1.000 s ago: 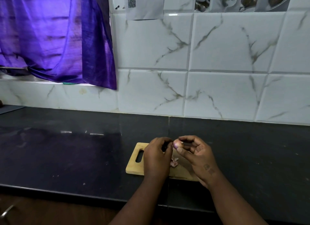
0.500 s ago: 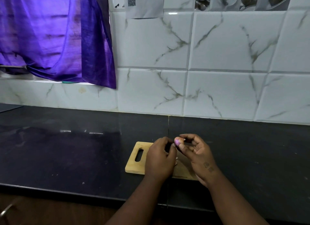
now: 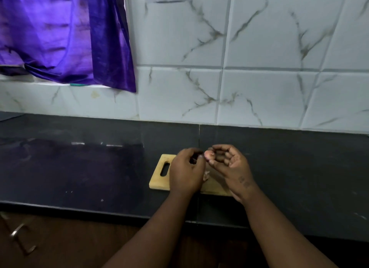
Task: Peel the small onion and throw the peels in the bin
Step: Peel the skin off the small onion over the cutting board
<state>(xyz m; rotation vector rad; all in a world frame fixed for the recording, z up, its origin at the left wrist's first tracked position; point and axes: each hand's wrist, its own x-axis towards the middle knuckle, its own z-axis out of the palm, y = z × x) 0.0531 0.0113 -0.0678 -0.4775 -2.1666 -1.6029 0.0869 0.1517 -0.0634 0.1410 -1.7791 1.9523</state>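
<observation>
A small pinkish onion sits pinched between the thumb and fingertips of my right hand, a little above a small wooden cutting board with a handle slot. My left hand is curled right beside the onion, its fingertips touching the onion's left side; what they pinch is hidden. A few pale pink peels lie on the board between my two hands. No bin is in view.
The board lies on a dark stone counter near its front edge. A white marble-look tiled wall rises behind it. A purple curtain hangs at the upper left. A metal drawer handle shows below the counter at lower left.
Both hands stay over the board working the onion; my right hand's fingers have spread a little and the camera view has tilted downward. The peels on the board have not moved.
</observation>
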